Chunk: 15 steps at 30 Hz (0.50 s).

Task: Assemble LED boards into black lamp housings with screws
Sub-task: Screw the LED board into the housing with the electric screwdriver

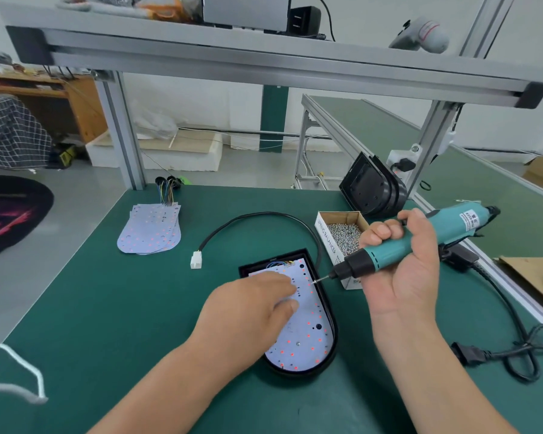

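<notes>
A black lamp housing (pixel 326 303) lies flat on the green mat, with a white LED board (pixel 308 336) seated inside it. One screw (pixel 298 343) sits in the board near its rounded end. My left hand (pixel 251 308) presses flat on the board's upper part with straight fingers. My right hand (pixel 402 261) grips a teal electric screwdriver (pixel 420 236). Its bit carries a small screw (pixel 315 280) just above the board's right edge. A cardboard box of screws (pixel 345 236) stands beside the housing.
A pile of spare LED boards (pixel 152 230) with wire bundles lies at the back left. Black housings (pixel 372 187) are stacked upright at the back right. The housing's black cable ends in a white connector (pixel 197 260). A black power cord (pixel 514 349) coils at the right.
</notes>
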Tool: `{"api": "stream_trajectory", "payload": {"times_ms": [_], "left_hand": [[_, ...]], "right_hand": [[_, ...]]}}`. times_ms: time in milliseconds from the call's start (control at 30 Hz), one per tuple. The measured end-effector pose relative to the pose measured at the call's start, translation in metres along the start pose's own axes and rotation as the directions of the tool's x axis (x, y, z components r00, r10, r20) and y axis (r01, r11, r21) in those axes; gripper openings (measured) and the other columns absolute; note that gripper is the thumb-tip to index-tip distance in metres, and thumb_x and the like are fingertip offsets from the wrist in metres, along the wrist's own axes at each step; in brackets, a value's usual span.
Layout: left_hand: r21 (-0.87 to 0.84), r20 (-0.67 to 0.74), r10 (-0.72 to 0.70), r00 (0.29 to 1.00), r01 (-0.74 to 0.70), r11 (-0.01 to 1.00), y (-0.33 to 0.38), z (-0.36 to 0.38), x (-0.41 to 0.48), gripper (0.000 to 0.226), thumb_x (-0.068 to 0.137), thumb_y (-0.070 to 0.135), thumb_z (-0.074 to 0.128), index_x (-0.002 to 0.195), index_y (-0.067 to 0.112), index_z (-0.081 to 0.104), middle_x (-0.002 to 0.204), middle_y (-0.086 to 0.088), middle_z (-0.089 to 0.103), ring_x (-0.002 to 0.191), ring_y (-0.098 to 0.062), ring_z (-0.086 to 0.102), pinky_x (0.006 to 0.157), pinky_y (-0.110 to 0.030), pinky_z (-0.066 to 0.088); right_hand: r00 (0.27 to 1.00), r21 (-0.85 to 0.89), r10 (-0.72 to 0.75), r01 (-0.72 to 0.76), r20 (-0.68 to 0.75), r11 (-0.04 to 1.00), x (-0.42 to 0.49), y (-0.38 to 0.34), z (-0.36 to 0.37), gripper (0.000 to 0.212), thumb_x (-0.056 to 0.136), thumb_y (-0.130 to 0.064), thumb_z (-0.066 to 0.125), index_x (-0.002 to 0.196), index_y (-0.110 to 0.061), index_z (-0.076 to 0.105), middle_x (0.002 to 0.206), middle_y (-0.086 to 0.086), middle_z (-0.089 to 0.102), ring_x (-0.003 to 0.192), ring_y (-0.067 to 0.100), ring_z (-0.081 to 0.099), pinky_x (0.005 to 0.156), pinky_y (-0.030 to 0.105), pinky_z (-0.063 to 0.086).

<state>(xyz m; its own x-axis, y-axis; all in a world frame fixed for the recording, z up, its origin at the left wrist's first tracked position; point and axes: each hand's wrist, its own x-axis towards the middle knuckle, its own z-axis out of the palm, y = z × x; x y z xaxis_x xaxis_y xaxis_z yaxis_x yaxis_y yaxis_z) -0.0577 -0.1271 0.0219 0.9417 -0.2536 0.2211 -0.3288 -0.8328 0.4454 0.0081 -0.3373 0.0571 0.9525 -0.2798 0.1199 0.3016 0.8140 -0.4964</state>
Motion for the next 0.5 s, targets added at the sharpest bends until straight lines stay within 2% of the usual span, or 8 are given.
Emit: {"api": "stream_trajectory", "payload": {"times_ms": [67,133,267,367,500], "left_hand": [[0.214,0.062,0.056,0.997,-0.068,0.975,0.005,0.002,0.002,0.036,0.11,0.05,0.034,0.117,0.029,0.062,0.132,0.014,0.059,0.113,-0.01,0.065,0.083,-0.039,0.056],[0.332,0.092,0.098,0.991,-0.123,0.935,0.011,0.003,0.004,0.036,0.109,0.049,0.028,0.108,0.027,0.056,0.127,0.01,0.056,0.099,-0.017,0.067,0.07,-0.037,0.054],[0.467,0.141,0.141,0.98,-0.191,0.863,0.017,0.007,0.006,0.026,0.11,0.037,0.037,0.097,0.027,0.058,0.105,0.006,0.055,0.075,-0.024,0.063,0.051,-0.033,0.034],[0.521,0.162,0.126,0.979,-0.193,0.831,0.021,0.01,0.01,0.019,0.106,0.028,0.05,0.089,0.027,0.057,0.094,0.005,0.052,0.061,-0.024,0.053,0.047,-0.031,0.02],[0.514,0.154,0.118,0.981,-0.181,0.839,0.023,0.013,0.014,0.021,0.103,0.027,0.054,0.084,0.027,0.048,0.092,0.005,0.052,0.049,-0.021,0.034,0.047,-0.03,0.017]], "right_hand": [[1.0,-0.023,-0.03,0.03,0.003,0.999,0.004,0.001,-0.002,0.015,0.099,-0.019,0.067,0.089,-0.016,0.057,0.074,-0.003,0.046,0.066,0.013,0.05,0.062,0.025,0.048],[0.998,-0.062,-0.059,0.059,0.009,0.996,0.009,0.003,-0.004,0.014,0.099,-0.018,0.067,0.091,-0.016,0.056,0.073,-0.002,0.047,0.066,0.014,0.05,0.062,0.026,0.047],[0.991,-0.164,-0.134,0.136,0.021,0.977,0.018,0.006,-0.006,0.015,0.098,-0.016,0.068,0.091,-0.017,0.055,0.071,0.0,0.047,0.064,0.016,0.051,0.061,0.028,0.048],[0.982,-0.243,-0.183,0.187,0.038,0.952,0.023,0.009,-0.007,0.018,0.094,-0.016,0.071,0.092,-0.016,0.054,0.07,0.002,0.046,0.063,0.018,0.05,0.061,0.031,0.047],[0.977,-0.31,-0.196,0.212,0.082,0.927,0.024,0.014,-0.006,0.014,0.095,-0.013,0.07,0.089,-0.019,0.058,0.069,0.003,0.044,0.061,0.021,0.047,0.061,0.033,0.046]]}}
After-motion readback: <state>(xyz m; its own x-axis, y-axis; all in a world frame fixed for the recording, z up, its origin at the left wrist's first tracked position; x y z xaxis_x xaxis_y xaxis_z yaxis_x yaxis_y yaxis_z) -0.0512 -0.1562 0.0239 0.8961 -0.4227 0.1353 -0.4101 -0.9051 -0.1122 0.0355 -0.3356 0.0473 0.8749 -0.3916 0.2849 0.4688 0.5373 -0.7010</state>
